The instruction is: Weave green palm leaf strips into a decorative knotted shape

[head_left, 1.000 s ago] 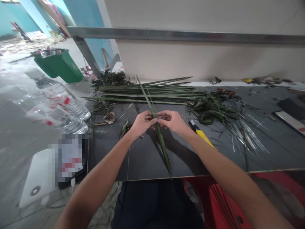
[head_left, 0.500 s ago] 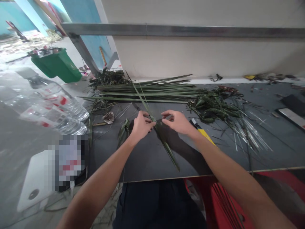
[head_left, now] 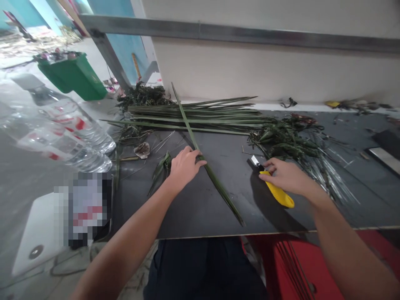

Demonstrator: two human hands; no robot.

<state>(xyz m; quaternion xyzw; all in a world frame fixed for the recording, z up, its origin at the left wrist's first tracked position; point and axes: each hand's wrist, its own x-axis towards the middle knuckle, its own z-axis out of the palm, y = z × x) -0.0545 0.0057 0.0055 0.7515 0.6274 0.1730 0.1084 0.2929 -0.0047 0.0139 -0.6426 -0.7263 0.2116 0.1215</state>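
Between thumb and fingers, my left hand pinches a long green palm leaf strip, which slants across the dark table from upper left to lower right. My right hand has its fingers closed on the yellow handle of a utility knife; the knife's metal tip points to the upper left. A small folded leaf piece lies left of my left hand. Behind both hands is a bundle of long leaf strips, with a heap of woven leaf pieces at its right end.
Plastic water bottles stand at the left, above a phone whose screen is blurred out. Thin wires fan out at the right. A metal rail runs along the wall behind. A red stool with leaf strips is below the table edge.
My right hand has left the area beside the leaf strip, moved right and taken hold of the yellow utility knife. My left hand keeps its pinch on the strip.
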